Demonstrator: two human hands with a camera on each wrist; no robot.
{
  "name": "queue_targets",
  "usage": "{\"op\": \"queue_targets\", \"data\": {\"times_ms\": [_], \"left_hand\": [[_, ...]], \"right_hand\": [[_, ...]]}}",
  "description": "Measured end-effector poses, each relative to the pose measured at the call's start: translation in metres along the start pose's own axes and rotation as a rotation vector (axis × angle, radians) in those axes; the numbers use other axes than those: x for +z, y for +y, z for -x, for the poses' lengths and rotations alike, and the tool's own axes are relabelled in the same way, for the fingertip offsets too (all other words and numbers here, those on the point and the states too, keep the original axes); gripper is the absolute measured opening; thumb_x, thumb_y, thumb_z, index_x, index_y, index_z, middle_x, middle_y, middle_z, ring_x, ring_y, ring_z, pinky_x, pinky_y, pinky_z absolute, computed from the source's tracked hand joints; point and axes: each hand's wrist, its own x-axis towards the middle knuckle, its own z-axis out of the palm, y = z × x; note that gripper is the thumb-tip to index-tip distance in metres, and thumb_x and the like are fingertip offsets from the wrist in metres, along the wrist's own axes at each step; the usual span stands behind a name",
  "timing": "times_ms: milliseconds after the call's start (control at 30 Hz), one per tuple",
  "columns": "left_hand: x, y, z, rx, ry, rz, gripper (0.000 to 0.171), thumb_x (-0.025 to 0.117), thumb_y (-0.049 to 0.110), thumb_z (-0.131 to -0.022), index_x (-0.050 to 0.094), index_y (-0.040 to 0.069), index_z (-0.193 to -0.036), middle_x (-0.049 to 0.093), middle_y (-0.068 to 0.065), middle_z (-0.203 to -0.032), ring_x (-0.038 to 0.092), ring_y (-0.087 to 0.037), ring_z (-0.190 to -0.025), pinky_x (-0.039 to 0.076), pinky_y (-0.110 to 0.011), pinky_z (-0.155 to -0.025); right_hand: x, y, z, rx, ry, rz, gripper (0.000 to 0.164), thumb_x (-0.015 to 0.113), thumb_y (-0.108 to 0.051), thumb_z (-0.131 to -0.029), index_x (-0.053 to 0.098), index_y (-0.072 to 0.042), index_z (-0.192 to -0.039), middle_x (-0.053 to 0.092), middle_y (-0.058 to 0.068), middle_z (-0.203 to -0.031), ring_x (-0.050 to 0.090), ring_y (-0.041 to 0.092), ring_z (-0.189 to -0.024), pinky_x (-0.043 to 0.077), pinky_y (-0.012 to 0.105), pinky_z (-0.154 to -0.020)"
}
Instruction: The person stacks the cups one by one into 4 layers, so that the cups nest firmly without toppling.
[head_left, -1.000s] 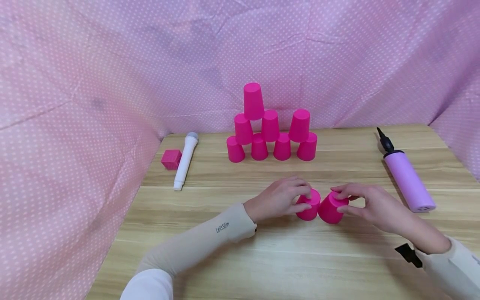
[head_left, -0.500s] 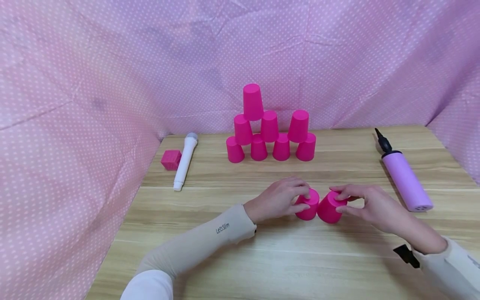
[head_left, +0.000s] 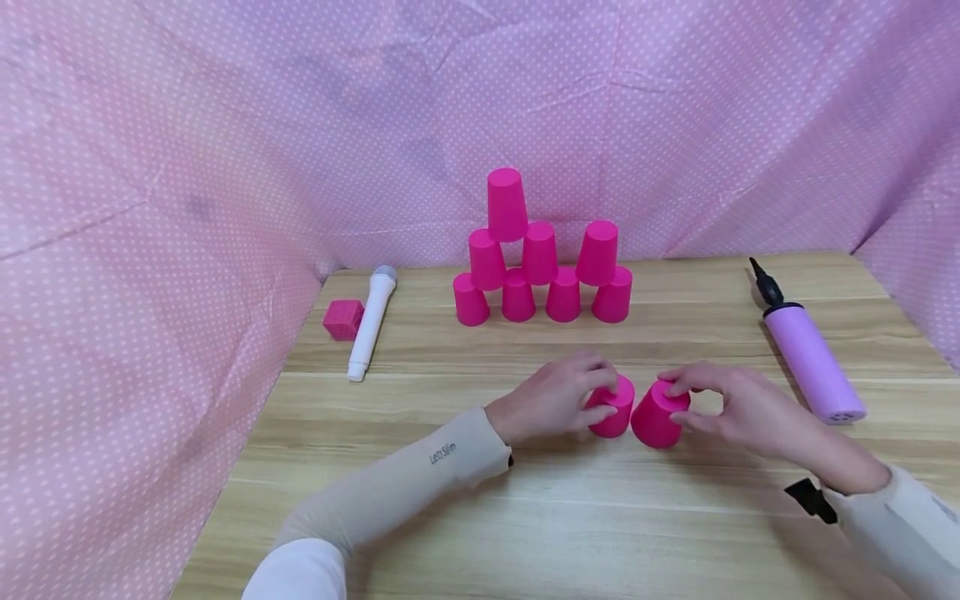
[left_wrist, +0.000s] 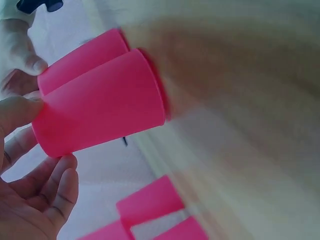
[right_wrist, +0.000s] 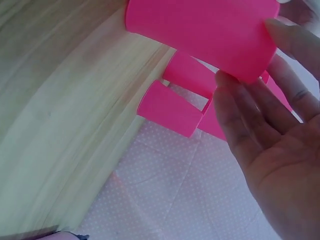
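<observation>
Two pink cups stand upside down side by side near the middle of the table in the head view. My left hand [head_left: 558,398] grips the left cup [head_left: 619,417] near its raised base, thumb on the near side and fingers over the far side. The right cup [head_left: 654,423] leans slightly, and my right hand [head_left: 750,412] pinches it by the top from the right. In the left wrist view, the held left cup [left_wrist: 102,102] overlaps the other one. The right wrist view has the right cup [right_wrist: 205,32] between thumb and fingers.
Behind the hands rises a stack of upside-down pink cups [head_left: 564,296] with one top cup [head_left: 507,204]. A white microphone [head_left: 370,325] and a pink cube [head_left: 343,320] lie left. At right lies a purple hand pump [head_left: 813,362]. Polka-dot cloth [head_left: 420,125] hangs behind the table.
Both hands have shifted slightly left with their cups. The grips and the stack behind look the same.
</observation>
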Motion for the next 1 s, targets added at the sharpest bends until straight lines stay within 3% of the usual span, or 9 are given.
{"op": "queue_targets", "data": {"times_ms": [133, 333, 500, 600, 733, 867, 1000], "left_hand": [[-0.028, -0.006, 0.004, 0.035, 0.135, 0.004, 0.028, 0.075, 0.027, -0.082, 0.063, 0.016, -0.105, 0.053, 0.006, -0.101, 0.049, -0.006, -0.091, 0.04, -0.01, -0.076], [-0.101, -0.017, 0.006, 0.164, 0.41, -0.087, 0.021, 0.075, 0.018, -0.08, 0.063, 0.007, -0.094, 0.057, -0.002, -0.095, 0.05, -0.013, -0.09, 0.041, -0.022, -0.084], [-0.16, -0.016, 0.004, 0.196, 0.534, -0.11, 0.019, 0.072, 0.012, -0.083, 0.059, 0.002, -0.093, 0.057, -0.006, -0.091, 0.051, -0.017, -0.086, 0.044, -0.027, -0.075], [-0.189, -0.014, -0.003, 0.165, 0.557, -0.138, 0.02, 0.07, 0.012, -0.085, 0.058, 0.0, -0.094, 0.059, -0.007, -0.09, 0.053, -0.016, -0.085, 0.045, -0.027, -0.076], [-0.218, -0.014, -0.017, 0.06, 0.559, -0.222, 0.023, 0.067, 0.018, -0.088, 0.059, -0.001, -0.099, 0.061, -0.007, -0.094, 0.054, -0.016, -0.089, 0.044, -0.025, -0.079], [-0.236, -0.019, -0.031, -0.056, 0.549, -0.287, 0.029, 0.065, 0.025, -0.089, 0.058, 0.001, -0.104, 0.06, -0.006, -0.099, 0.054, -0.016, -0.094, 0.041, -0.021, -0.082], [-0.244, -0.025, -0.043, -0.149, 0.538, -0.29, 0.031, 0.063, 0.029, -0.09, 0.057, 0.003, -0.106, 0.059, -0.004, -0.101, 0.052, -0.015, -0.097, 0.038, -0.017, -0.083]], "right_hand": [[-0.012, -0.001, -0.019, -0.095, 0.067, -0.017, 0.042, 0.086, -0.004, -0.061, 0.067, -0.019, -0.095, 0.068, 0.0, -0.104, 0.063, 0.01, -0.083, 0.046, 0.014, -0.073], [-0.044, -0.002, -0.069, -0.246, 0.209, -0.009, 0.042, 0.085, 0.001, -0.058, 0.069, -0.011, -0.096, 0.069, 0.002, -0.1, 0.062, 0.01, -0.084, 0.046, 0.016, -0.07], [-0.071, -0.007, -0.121, -0.235, 0.293, 0.013, 0.034, 0.084, 0.001, -0.064, 0.07, -0.005, -0.095, 0.069, 0.002, -0.093, 0.059, 0.009, -0.077, 0.046, 0.015, -0.068], [-0.084, -0.009, -0.153, -0.133, 0.264, 0.023, 0.026, 0.08, -0.006, -0.074, 0.069, -0.004, -0.097, 0.068, 0.003, -0.093, 0.058, 0.011, -0.079, 0.046, 0.018, -0.068], [-0.091, -0.006, -0.191, 0.031, 0.179, 0.039, 0.024, 0.074, -0.021, -0.084, 0.067, -0.005, -0.101, 0.065, 0.005, -0.096, 0.057, 0.018, -0.084, 0.046, 0.028, -0.072], [-0.089, -0.002, -0.22, 0.141, 0.102, 0.064, 0.032, 0.07, -0.033, -0.085, 0.066, -0.009, -0.106, 0.063, 0.008, -0.101, 0.058, 0.025, -0.087, 0.046, 0.035, -0.074], [-0.083, 0.001, -0.237, 0.16, 0.043, 0.045, 0.033, 0.069, -0.034, -0.086, 0.065, -0.008, -0.108, 0.064, 0.009, -0.102, 0.058, 0.026, -0.092, 0.046, 0.037, -0.077]]}}
